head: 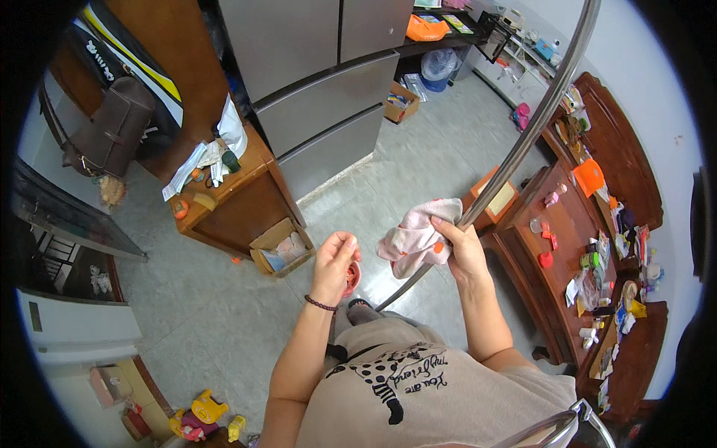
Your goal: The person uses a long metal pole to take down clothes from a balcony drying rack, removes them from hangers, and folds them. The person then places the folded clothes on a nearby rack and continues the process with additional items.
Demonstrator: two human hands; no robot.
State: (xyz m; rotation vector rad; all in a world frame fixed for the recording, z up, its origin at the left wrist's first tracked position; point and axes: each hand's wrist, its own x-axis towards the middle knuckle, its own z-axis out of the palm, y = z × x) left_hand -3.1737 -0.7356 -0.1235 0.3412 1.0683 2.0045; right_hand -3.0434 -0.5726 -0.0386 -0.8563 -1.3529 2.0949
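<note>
A pale pink cloth (pixel 421 238) with red spots is bunched in my right hand (pixel 469 246), the thumb pressed on it. A shiny metal pole (pixel 507 162) slants down past that hand, against or just behind it; whether my fingers also grip the pole is hidden. My left hand (pixel 335 263) is raised on the other side, fingertips drawn together. Anything small between those fingers cannot be made out. Partly covered by this hand, a small pink container (pixel 353 283) with red pieces inside shows below it.
A wooden cabinet (pixel 241 207) and a cardboard box (pixel 282 247) stand ahead on the left, by a grey refrigerator (pixel 330 95). To the right is a cluttered wooden bench (pixel 566 235). Toys (pixel 201 414) lie at lower left. A metal frame end (pixel 588 414) is near my right shoulder.
</note>
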